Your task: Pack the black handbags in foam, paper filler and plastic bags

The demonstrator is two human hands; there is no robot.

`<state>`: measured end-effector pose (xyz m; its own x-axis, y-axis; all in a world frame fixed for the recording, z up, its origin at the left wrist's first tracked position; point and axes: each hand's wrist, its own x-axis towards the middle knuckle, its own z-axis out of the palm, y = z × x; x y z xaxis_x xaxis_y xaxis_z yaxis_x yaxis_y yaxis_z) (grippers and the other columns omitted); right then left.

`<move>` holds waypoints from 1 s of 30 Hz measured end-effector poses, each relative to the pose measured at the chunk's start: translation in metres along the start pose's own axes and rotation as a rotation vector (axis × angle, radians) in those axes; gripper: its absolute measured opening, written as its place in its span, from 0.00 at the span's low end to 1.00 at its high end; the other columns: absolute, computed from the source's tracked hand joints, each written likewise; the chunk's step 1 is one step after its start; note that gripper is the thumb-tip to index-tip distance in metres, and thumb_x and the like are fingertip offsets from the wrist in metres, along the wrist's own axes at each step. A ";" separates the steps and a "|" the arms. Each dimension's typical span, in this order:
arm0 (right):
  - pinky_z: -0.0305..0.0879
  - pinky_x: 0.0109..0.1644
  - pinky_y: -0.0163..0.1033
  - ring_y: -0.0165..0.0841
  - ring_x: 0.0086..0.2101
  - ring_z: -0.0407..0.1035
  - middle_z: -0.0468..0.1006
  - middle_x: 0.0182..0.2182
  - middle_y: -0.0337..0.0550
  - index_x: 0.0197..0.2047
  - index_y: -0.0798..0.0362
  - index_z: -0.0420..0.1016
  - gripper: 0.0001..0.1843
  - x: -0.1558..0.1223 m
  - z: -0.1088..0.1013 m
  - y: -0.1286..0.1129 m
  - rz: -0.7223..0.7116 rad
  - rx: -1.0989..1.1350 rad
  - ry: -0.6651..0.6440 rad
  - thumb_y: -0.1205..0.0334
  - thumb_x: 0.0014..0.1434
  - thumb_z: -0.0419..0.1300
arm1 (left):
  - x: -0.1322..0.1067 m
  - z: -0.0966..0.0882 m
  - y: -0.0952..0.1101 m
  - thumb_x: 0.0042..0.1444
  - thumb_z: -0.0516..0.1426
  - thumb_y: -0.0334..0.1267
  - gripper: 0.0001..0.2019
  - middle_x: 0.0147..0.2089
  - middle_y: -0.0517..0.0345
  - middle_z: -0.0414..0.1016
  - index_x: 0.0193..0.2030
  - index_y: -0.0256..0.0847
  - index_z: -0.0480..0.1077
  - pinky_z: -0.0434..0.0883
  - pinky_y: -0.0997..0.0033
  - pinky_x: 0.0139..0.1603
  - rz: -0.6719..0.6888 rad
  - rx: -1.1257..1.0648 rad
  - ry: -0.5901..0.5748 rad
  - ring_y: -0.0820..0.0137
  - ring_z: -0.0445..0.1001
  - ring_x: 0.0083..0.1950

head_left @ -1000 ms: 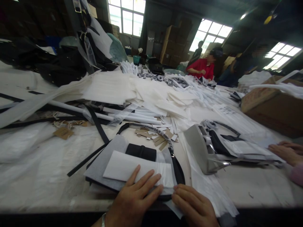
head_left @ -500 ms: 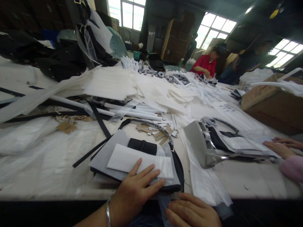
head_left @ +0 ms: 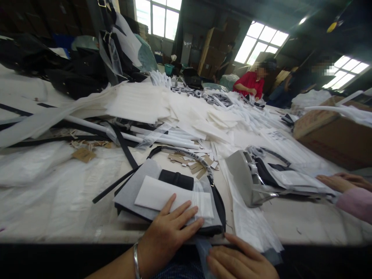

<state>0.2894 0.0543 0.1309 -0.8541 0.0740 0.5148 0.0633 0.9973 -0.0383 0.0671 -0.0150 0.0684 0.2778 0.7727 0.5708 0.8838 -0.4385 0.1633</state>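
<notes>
A black handbag (head_left: 216, 230) lies near the table's front edge, mostly covered by grey-white tissue paper (head_left: 128, 193). Its wrapped handle (head_left: 200, 158) arches toward the back. Across the bag lies a white foam sheet (head_left: 151, 193), below a black strap tab (head_left: 176, 180), with clear plastic wrap (head_left: 200, 197) at its right end. My left hand (head_left: 171, 232) rests flat on the foam, fingers spread. At the edge below the bag's right corner, my right hand (head_left: 241, 257) has its fingers closed on a clear plastic strip (head_left: 202, 250), its forefinger stretched toward the corner. Its thumb is hidden.
To the right stand a grey tape dispenser (head_left: 242, 178) and another wrapped bag (head_left: 290, 176), near a co-worker's hands (head_left: 340, 182). Behind are piled white foam sheets (head_left: 139, 100), card pieces (head_left: 200, 164) and a cardboard box (head_left: 334, 130). Plastic bags (head_left: 43, 197) cover the left side.
My right forefinger has lifted away from the other fingers toward the bag's corner. My left hand stays on the foam. The co-worker's hands have shifted slightly left.
</notes>
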 end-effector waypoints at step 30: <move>0.59 0.28 0.31 0.27 0.25 0.65 0.74 0.26 0.31 0.37 0.51 0.68 0.13 0.030 0.048 0.070 0.972 0.652 -0.311 0.65 0.51 0.68 | 0.002 -0.002 -0.003 0.65 0.47 0.26 0.16 0.53 0.55 0.79 0.48 0.38 0.74 0.39 0.53 0.74 0.087 -0.025 0.113 0.70 0.74 0.58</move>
<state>0.2434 0.1267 0.1028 -0.6883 0.6993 -0.1932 0.5517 0.3316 -0.7653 0.0644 -0.0129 0.0702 0.3074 0.6754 0.6704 0.8485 -0.5135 0.1283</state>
